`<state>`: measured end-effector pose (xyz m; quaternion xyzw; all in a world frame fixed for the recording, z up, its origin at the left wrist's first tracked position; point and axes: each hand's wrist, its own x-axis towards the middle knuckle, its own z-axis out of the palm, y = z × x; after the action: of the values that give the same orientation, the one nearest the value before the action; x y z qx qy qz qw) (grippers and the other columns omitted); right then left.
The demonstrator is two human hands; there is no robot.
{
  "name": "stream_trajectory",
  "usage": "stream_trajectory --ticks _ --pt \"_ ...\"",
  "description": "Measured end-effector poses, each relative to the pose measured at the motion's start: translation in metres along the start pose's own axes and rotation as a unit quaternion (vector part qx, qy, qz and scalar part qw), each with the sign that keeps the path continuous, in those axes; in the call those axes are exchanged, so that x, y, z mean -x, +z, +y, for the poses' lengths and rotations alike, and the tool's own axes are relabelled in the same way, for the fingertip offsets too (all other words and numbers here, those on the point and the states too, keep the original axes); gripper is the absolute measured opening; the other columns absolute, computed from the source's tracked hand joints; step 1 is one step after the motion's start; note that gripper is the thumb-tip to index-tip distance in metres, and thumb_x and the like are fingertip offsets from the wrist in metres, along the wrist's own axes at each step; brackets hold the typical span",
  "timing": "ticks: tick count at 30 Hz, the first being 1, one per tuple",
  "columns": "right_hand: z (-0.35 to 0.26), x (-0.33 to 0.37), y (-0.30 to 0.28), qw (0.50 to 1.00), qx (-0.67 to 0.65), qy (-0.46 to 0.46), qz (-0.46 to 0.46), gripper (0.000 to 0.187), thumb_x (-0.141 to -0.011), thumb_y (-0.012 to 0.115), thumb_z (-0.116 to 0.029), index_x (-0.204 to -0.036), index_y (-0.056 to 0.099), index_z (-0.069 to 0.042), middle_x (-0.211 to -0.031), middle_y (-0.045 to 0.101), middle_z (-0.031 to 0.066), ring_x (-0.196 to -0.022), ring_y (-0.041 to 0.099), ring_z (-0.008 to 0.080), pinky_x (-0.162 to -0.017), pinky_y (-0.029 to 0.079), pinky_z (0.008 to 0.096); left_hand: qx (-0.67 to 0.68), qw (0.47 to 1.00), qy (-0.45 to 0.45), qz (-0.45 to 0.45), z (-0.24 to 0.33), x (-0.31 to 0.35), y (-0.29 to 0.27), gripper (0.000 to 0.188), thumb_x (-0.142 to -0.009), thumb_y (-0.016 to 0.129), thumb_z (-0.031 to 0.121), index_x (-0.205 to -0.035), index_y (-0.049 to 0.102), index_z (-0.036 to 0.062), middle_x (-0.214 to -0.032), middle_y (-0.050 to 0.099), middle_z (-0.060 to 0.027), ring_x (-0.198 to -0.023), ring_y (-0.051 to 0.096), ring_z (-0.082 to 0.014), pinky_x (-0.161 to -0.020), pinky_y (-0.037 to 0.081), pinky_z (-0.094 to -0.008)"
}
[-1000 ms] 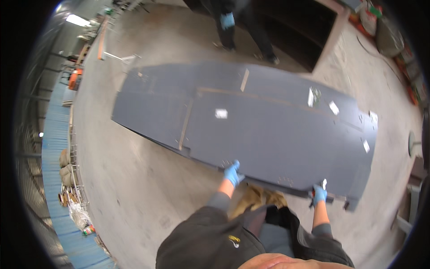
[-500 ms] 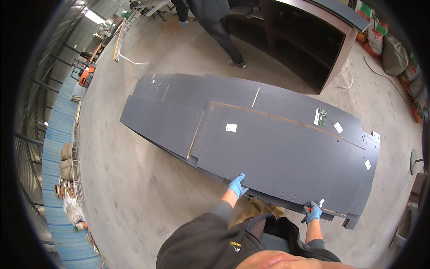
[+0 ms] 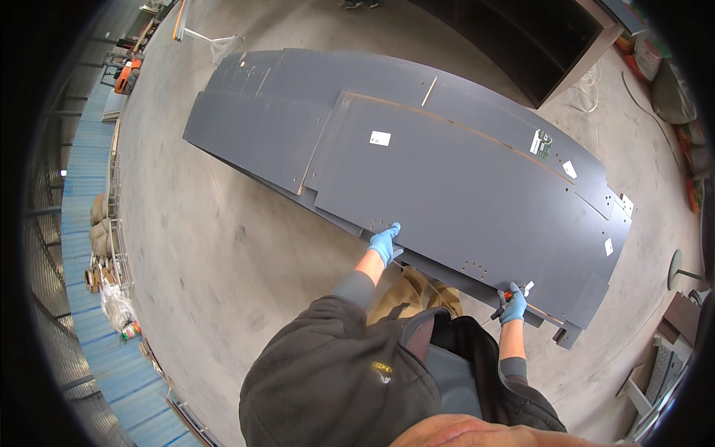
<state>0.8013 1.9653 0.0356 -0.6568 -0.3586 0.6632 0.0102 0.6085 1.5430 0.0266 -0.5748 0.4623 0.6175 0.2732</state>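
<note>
A stack of large dark grey panels lies before me, with pale labels and small drilled holes in the top board. At the near edge, left of middle, my left hand, in a blue glove, has its thumb on top and grips the grey panel; its fingertips are partly hidden. Farther right along that edge, my blue-gloved right hand is closed around a hand tool with an orange and black handle. A pale end of the tool pokes out past the fingers, over the panel. Its exact kind is unclear.
A dark open-fronted cabinet stands at the back right, sacks beyond it. Light metal stands are behind the stack's far left end. A round-based stand and boards are at the right. A person's shoes show at the top.
My view has tipped downward, so the panels and both hands appear higher. The other person has nearly left the picture at the top. Both hands stay at the near panel edge.
</note>
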Motion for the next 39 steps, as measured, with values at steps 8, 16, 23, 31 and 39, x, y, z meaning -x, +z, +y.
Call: stream_trajectory --ticks 8,16,23,31,39 --pt "0.009 -0.017 0.008 0.996 0.078 -0.004 0.05 0.027 -0.096 0.081 -0.018 -0.117 0.066 -0.008 -0.113 0.061 0.0082 -0.087 0.066 0.0253 -0.075 0.068 0.0398 -0.066 0.998 0.006 0.013 0.005 0.005 -0.002 0.053 -0.097 0.083 0.043 -0.139 0.066 0.0152 -0.131 0.071 -0.0074 -0.118 0.069 -0.0295 -0.1 0.061 -0.0485" --pt "0.0 -0.009 0.014 0.979 0.195 -0.031 0.054 0.023 -0.097 0.077 -0.015 -0.115 0.068 -0.003 -0.1 0.068 0.0113 -0.075 0.075 0.0292 -0.053 0.062 0.0312 -0.216 0.976 0.009 -0.035 0.023 0.031 -0.013 0.072 -0.096 0.078 0.056 -0.145 0.063 0.0049 -0.139 0.069 -0.0198 -0.111 0.075 -0.0363 -0.088 0.065 -0.0424" --pt "0.029 0.085 0.058 0.962 0.272 -0.024 0.003 0.033 -0.102 0.072 -0.02 -0.131 0.063 -0.007 -0.103 0.074 0.0188 -0.075 0.076 0.0308 -0.055 0.062 0.0336 -0.291 0.938 -0.003 -0.189 0.053 -0.017 -0.114 0.059 -0.097 0.08 0.048 -0.121 0.07 -0.0044 -0.116 0.076 -0.0202 -0.099 0.076 -0.0332 -0.089 0.063 -0.0477" --pt "0.126 0.248 0.288 0.833 0.521 -0.045 -0.18 0.049 -0.102 0.071 -0.039 -0.134 0.062 -0.003 -0.099 0.077 0.0196 -0.072 0.075 0.026 -0.065 0.06 0.0367 -0.024 0.997 0.044 -0.067 0.214 -0.061 -0.272 0.046 -0.099 0.074 0.044 -0.115 0.07 0.0009 -0.11 0.075 -0.0144 -0.096 0.075 -0.0299 -0.081 0.063 -0.0439" --pt "0.176 0.333 0.448 0.68 0.678 -0.039 -0.277 0.039 -0.103 0.068 -0.04 -0.117 0.071 -0.004 -0.089 0.076 0.0135 -0.066 0.073 0.019 -0.061 0.056 0.0317 -0.081 0.992 0.069 0.067 0.295 -0.072 -0.268 0.096 -0.083 0.091 0.059 -0.15 0.054 0.0012 -0.158 0.054 -0.016 -0.132 0.062 -0.0363 -0.103 0.058 -0.0602"
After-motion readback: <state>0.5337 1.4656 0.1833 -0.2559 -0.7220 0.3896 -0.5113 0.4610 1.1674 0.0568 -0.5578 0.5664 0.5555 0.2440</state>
